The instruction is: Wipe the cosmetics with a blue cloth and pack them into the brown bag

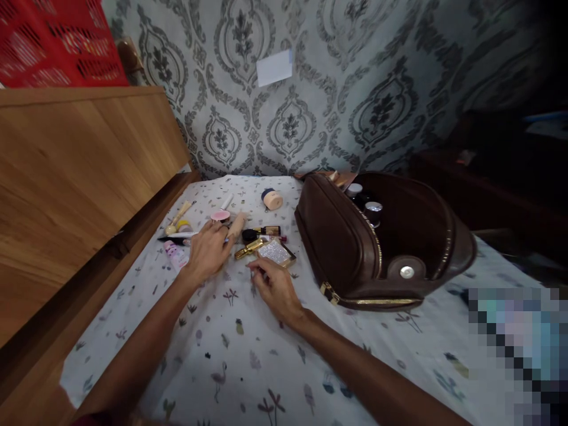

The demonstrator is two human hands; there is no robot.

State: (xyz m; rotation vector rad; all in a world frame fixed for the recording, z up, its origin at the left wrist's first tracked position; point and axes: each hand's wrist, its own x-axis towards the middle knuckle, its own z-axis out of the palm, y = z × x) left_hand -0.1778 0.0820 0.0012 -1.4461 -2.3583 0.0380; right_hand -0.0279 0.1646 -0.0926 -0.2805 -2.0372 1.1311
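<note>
My left hand (207,251) lies over a cluster of cosmetics, its fingers spread and slightly bent; what lies beneath the palm is hidden. Beside its fingertips are a beige tube (237,223) and a pink round compact (220,216). A purple tube (176,254) and a yellow-topped item (183,226) lie to its left. My right hand (276,287) is loosely curled with nothing visible in it, at the near edge of a glittery square compact (274,252). A gold tube (249,248), a black round lid (249,235) and a black-and-gold tube (267,230) lie just beyond.
An open brown handbag (337,236) stands at right with silver-capped containers (373,211) inside. A peach jar (272,200) lies at the back on the patterned sheet (231,343). Wooden furniture (89,136) bounds the left, with a red basket (62,44) on top. A pixelated area covers the lower right.
</note>
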